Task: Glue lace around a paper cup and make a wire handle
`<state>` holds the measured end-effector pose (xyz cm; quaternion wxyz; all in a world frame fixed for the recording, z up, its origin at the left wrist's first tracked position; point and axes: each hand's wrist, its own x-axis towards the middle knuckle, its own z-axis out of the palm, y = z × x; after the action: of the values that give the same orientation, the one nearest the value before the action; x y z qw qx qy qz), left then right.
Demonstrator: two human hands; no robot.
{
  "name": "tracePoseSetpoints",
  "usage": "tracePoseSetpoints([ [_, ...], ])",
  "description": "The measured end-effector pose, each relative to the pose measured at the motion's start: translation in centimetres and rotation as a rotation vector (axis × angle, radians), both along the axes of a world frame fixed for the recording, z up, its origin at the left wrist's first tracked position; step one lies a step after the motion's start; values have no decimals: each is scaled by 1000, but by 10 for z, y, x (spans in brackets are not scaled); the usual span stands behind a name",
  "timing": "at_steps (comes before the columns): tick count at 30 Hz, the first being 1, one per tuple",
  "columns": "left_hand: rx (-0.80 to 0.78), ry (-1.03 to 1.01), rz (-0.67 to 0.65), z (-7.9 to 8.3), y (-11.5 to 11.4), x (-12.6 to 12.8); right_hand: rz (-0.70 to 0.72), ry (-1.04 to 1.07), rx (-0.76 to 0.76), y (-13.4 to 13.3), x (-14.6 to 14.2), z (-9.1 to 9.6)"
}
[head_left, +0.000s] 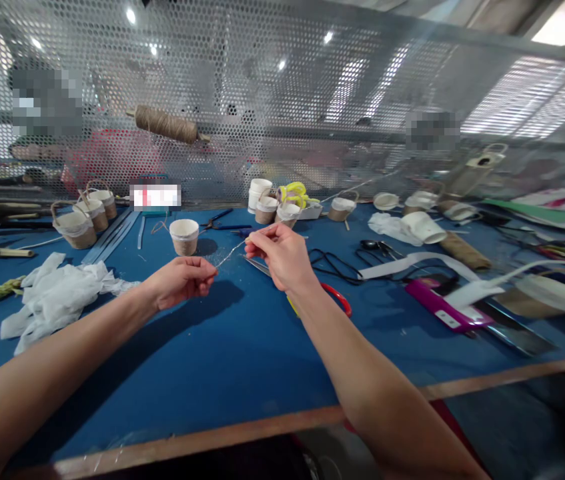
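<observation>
A thin, pale twisted string point(231, 254) is stretched between my two hands above the blue tabletop. My left hand point(185, 281) pinches its lower end, fingers closed. The upper end is in the closed fingertips of my right hand point(282, 253). Just beyond my left hand stands a small white paper cup point(185, 235) with a brown wrap round its lower part. Scissors with red and yellow handles point(337, 299) lie on the table, partly hidden under my right hand and forearm. Dark blue pliers point(219, 221) rest behind the cup.
Crumpled white ribbon point(65, 293) lies at left, near several wrapped cups with handles point(76, 230). More cups point(261, 195) and yellow-handled scissors point(293, 193) stand at the back. At right lie a purple glue gun point(442, 305) and cables. A perforated metal screen point(272, 100) bounds the far side.
</observation>
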<state>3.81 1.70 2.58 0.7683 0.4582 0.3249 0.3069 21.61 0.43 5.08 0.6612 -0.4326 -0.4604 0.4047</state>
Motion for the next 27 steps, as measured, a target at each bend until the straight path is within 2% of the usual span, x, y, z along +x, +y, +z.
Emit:
tracePoseSetpoints([
  [6, -59, -5, -205, 2, -1, -4, 151, 1, 14, -4, 3, 4],
  [9, -49, 28, -264, 3, 2, -9, 178, -23, -9, -3, 3, 2],
  [16, 44, 57, -250, 2, 5, -11, 163, -52, 17, -1, 3, 0],
  [22, 130, 132, -339, 15, 10, -16, 200, -70, 0, -1, 7, 2],
  [25, 198, 187, -354, 19, 15, -20, 241, -87, -7, -3, 5, 3],
  [27, 201, 140, -342, 17, 15, -19, 298, -117, -8, -6, 1, 3],
])
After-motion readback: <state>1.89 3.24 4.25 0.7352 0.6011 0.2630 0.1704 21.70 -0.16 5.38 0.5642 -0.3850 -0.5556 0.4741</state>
